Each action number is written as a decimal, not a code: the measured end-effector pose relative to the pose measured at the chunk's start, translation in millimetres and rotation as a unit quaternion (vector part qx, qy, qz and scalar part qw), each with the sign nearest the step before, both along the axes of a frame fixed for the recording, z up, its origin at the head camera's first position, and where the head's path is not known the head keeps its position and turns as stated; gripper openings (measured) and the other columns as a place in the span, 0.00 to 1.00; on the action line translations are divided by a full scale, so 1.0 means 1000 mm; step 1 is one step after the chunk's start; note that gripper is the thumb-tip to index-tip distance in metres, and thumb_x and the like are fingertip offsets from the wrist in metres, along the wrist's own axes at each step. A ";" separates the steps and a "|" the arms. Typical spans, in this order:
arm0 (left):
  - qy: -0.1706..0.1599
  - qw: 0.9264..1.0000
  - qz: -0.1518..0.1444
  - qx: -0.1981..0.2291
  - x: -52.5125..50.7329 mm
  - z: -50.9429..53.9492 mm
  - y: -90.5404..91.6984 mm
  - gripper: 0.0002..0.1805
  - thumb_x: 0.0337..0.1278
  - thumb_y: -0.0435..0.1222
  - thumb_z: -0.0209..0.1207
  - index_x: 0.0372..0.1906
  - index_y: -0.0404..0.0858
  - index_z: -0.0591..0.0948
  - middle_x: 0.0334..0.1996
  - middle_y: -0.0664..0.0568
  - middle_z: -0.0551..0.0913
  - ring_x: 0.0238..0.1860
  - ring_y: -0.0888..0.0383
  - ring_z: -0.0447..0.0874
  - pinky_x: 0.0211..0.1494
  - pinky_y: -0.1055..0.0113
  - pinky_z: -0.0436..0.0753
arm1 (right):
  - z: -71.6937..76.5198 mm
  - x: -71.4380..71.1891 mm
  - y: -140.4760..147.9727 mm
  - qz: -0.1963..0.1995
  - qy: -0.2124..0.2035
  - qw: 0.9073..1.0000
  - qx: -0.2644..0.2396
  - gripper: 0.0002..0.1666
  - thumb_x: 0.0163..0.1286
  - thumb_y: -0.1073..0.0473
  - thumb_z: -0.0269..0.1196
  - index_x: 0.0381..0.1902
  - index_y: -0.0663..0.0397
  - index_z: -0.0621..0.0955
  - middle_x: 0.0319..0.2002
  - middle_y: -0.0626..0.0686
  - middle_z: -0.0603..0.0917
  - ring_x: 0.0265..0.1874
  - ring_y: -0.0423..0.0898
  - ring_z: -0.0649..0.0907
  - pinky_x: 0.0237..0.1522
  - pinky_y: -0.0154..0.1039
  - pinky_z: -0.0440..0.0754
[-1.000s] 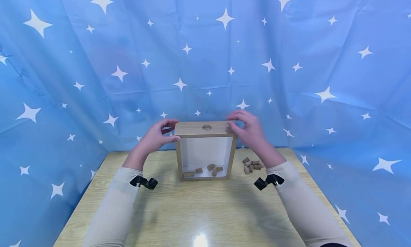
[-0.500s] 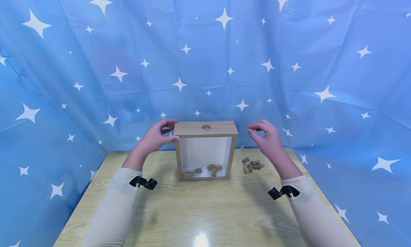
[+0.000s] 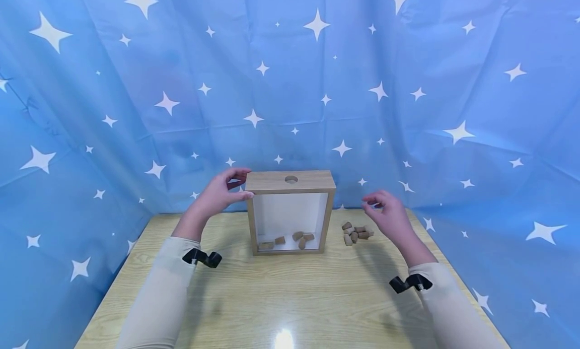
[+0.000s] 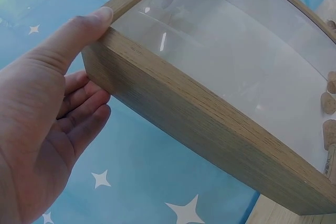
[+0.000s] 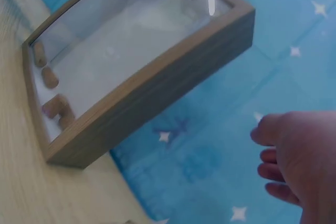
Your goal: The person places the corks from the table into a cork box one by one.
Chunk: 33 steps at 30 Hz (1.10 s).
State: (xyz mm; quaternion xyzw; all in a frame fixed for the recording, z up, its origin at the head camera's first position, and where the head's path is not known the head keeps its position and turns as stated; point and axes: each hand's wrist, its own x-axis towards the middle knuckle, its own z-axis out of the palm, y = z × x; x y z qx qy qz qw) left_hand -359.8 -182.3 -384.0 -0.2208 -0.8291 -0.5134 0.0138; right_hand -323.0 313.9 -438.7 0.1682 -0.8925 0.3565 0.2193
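Note:
A wooden shadow box (image 3: 290, 184) with a clear front stands upright on the table, a round hole in its top. Several corks (image 3: 280, 240) lie on its floor inside. My left hand (image 3: 219, 192) grips the box's upper left corner; in the left wrist view the thumb (image 4: 86, 27) lies on the front edge and the fingers reach behind. To the right of the box, my right hand (image 3: 388, 214) hangs in the air with loosely bent fingers and nothing in them. Below and left of it, a small pile of corks (image 3: 354, 236) lies on the table.
The light wooden table (image 3: 281, 293) extends in front of the box. Behind it and at both sides hangs a blue curtain (image 3: 290, 87) with white stars. A black wrist mount (image 3: 410, 283) sits on each sleeve.
My right hand has left the box's upper right corner and moved right and down towards the cork pile. My left hand and the box have stayed in place.

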 end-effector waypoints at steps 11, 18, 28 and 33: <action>-0.001 1.000 -0.004 0.004 -0.002 -0.001 -0.001 0.41 0.67 0.46 0.79 0.80 0.43 0.75 0.72 0.45 0.76 0.79 0.41 0.72 0.80 0.42 0.75 | -0.045 -0.003 0.007 0.010 -0.075 0.997 0.027 0.14 0.78 0.66 0.71 0.58 0.63 0.88 0.55 0.62 0.87 0.53 0.62 0.86 0.55 0.62 0.88; -0.003 1.000 -0.004 0.005 -0.002 -0.001 -0.001 0.41 0.67 0.46 0.79 0.80 0.44 0.75 0.72 0.45 0.77 0.79 0.41 0.72 0.80 0.43 0.76 | -0.073 -0.008 0.004 0.025 -0.091 0.995 0.046 0.14 0.73 0.71 0.71 0.54 0.69 0.88 0.51 0.65 0.86 0.48 0.63 0.87 0.49 0.59 0.91; 0.001 1.000 -0.001 0.003 0.000 -0.001 -0.001 0.42 0.66 0.47 0.79 0.80 0.45 0.75 0.72 0.45 0.77 0.78 0.40 0.73 0.79 0.43 0.77 | -0.094 -0.006 -0.006 0.048 -0.132 0.990 0.019 0.16 0.73 0.72 0.72 0.56 0.73 0.86 0.51 0.67 0.84 0.48 0.63 0.89 0.52 0.53 0.93; 0.001 1.000 -0.003 0.003 -0.001 -0.001 -0.001 0.42 0.67 0.46 0.79 0.80 0.44 0.74 0.72 0.45 0.77 0.79 0.40 0.73 0.79 0.43 0.77 | -0.102 -0.007 -0.010 0.047 -0.145 0.988 0.033 0.17 0.72 0.70 0.74 0.56 0.72 0.86 0.50 0.65 0.82 0.49 0.62 0.89 0.53 0.51 0.92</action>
